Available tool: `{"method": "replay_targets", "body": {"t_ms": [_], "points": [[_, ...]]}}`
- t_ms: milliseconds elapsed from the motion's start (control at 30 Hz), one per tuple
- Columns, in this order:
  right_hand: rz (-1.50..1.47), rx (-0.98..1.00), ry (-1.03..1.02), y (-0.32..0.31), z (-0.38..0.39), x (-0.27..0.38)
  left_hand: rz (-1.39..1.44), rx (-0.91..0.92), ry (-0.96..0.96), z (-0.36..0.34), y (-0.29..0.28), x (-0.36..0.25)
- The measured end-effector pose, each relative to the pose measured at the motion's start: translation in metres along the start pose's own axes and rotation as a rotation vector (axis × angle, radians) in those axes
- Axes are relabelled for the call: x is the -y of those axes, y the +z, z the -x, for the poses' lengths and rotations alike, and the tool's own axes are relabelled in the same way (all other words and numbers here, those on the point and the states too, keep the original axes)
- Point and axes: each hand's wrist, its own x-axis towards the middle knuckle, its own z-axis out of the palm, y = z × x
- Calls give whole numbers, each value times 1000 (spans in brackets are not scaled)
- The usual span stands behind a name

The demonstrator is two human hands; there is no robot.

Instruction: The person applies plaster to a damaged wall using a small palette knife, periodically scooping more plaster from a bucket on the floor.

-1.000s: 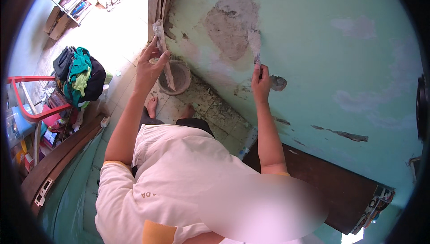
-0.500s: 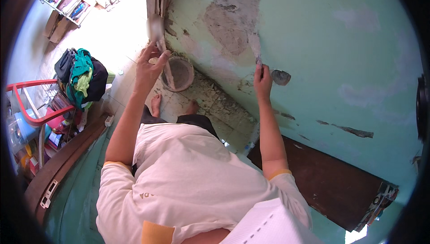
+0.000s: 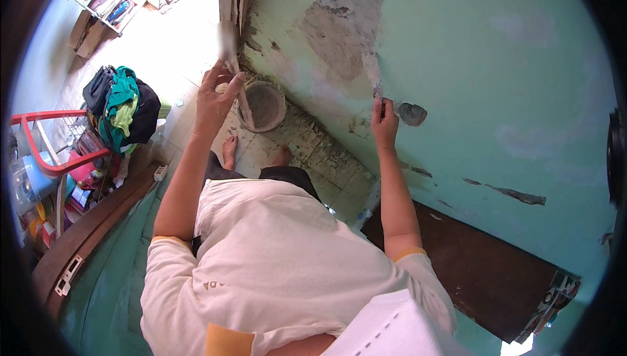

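My right hand (image 3: 385, 123) grips a putty knife (image 3: 371, 72) by its handle. The knife's plaster-smeared blade lies at the lower edge of a rough grey plaster patch (image 3: 341, 26) on the green wall. Out to the left, my left hand (image 3: 217, 98) is closed on a long, narrow, plaster-coated tool (image 3: 244, 104). This tool's upper end is blurred, so its exact kind does not show. Just beyond that hand, a round grey bucket (image 3: 282, 111) stands on the floor by the wall, partly behind the tool.
A hole (image 3: 412, 114) and a long chipped crack (image 3: 519, 194) mark the wall. A dark brown panel (image 3: 477, 264) lies low at right. Bags and clothes (image 3: 124, 104) are piled by a red-framed rack (image 3: 49, 168) at left. Plaster crumbs litter the floor along the wall.
The whole view has shifted slightly. Both hands keep nearly the same places and grips, and the putty knife remains by the patch's lower edge.
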Motion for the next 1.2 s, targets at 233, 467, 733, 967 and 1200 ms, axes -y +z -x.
{"method": "replay_targets", "body": {"t_ms": [233,467,733,967,1200], "points": [[16,-49,-255,7,-74,65,29,16,-66,3,-5,-8],[97,-16,-82,5,-22,23,-26,-8,4,2,-8,-3],[36,-108,-291,13,-82,68,-18,10,-51,4,-10,-12],[94,-5,-70,3,-13,4,-32,-7,-33,-1,-13,0],[136,-66,-219,7,-62,38,-26,26,-62,-6,-8,6]]}}
